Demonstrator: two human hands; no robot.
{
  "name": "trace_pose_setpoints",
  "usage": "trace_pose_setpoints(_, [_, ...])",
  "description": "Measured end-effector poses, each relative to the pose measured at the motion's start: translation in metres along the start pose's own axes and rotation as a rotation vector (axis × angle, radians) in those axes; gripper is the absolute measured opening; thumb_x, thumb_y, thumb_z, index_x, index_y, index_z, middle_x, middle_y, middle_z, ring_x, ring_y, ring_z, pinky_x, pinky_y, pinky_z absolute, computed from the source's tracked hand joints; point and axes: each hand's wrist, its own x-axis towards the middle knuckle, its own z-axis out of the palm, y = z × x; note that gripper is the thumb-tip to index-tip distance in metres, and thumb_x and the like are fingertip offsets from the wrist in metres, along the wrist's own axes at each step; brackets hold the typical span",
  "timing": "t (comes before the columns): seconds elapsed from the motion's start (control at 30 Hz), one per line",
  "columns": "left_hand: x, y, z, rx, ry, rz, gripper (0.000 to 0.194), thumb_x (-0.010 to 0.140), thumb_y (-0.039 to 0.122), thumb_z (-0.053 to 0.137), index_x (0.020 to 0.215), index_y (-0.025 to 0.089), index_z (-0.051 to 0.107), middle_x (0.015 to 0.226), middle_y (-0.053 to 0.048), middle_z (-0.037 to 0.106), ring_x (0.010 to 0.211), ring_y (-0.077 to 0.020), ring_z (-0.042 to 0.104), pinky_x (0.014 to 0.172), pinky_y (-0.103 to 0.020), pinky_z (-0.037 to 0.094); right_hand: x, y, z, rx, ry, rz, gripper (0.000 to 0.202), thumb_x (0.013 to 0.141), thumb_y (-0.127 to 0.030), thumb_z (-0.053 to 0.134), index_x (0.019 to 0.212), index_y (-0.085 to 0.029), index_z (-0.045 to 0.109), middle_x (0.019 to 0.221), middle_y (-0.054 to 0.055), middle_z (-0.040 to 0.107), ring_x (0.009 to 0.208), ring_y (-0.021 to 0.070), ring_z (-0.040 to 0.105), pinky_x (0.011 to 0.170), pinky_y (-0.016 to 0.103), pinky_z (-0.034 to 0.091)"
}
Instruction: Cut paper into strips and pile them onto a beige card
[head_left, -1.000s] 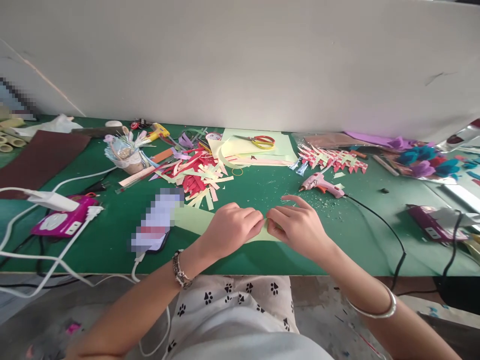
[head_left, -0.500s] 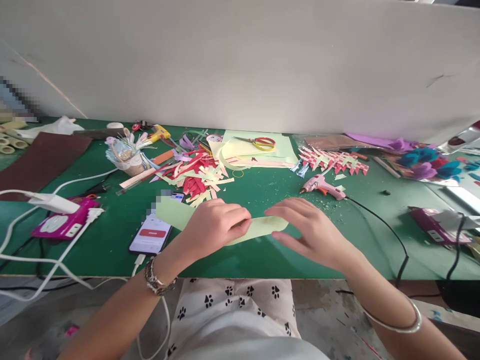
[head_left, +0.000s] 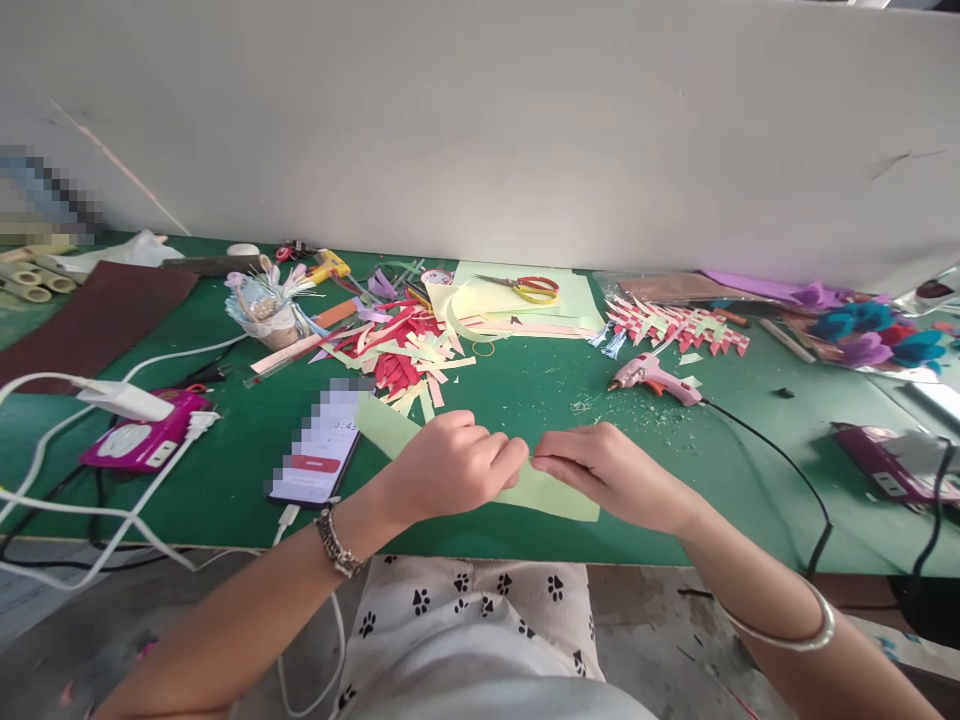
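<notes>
The left hand (head_left: 459,462) hides part of the green paper (head_left: 559,493), and pixelation partly masks the phone (head_left: 324,480).

Both forearms (head_left: 259,590) are slanting inward across the near edge of the desk (head_left: 517,540). The left hand (head_left: 456,462) is forming a loose fist, knuckles up. The right hand (head_left: 611,472) is pinching, its fingers (head_left: 559,443) lying together above the thumb, tips pointing just beside the left knuckles.

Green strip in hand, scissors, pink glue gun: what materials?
Green strip: likely paper or thin card, matte; no glare.
Scissors: blades probably metal, greyish; handles likely plastic, vivid red and yellow; finish unclear.
Glue gun: likely moulded plastic, smooth; even pink, rounded shell.
</notes>
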Motion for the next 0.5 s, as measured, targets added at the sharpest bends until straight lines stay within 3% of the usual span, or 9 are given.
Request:
trace_pose_setpoints(0.2, [-0.036, -0.028, -0.01, 0.091, -0.057, -0.083, 0.024, 0.074, 0.003, 0.04, 0.055, 0.019, 0.038, 0.042, 0.008, 0.036, 0.039, -0.0077, 0.031, 0.045, -0.022, 0.026, -0.023, 0.018, -0.017, 0.121, 0.044, 0.086, 0.028, 0.092, -0.03, 0.038, 0.069, -0.019, 0.049, 0.057, -0.004, 0.044, 0.048, 0.0071, 0.033, 0.045, 0.019, 0.03])
trace_pose_setpoints(0.37, [-0.078, -0.053, -0.019, 0.176, -0.186, -0.084, 0.024, 0.075, 0.006, 0.041, 0.055, 0.019, 0.04, 0.042, 0.007, 0.039, 0.04, -0.0084, 0.033, 0.047, -0.022, 0.029, -0.035, 0.031, -0.021, 0.13, -0.039, 0.137, 0.032, 0.092, -0.033, 0.036, 0.067, -0.019, 0.05, 0.057, -0.003, 0.044, 0.048, 0.0078, 0.034, 0.045, 0.019, 0.032])
trace_pose_setpoints(0.5, [-0.097, -0.064, -0.022, 0.244, -0.286, -0.117, 0.025, 0.078, 0.009, 0.04, 0.055, 0.02, 0.041, 0.042, 0.007, 0.039, 0.04, -0.0093, 0.036, 0.048, -0.023, 0.03, -0.03, 0.029, -0.016, 0.078, -0.099, 0.095, 0.032, 0.093, -0.034, 0.035, 0.072, -0.018, 0.053, 0.059, -0.001, 0.048, 0.051, 0.0087, 0.038, 0.049, 0.02, 0.033])
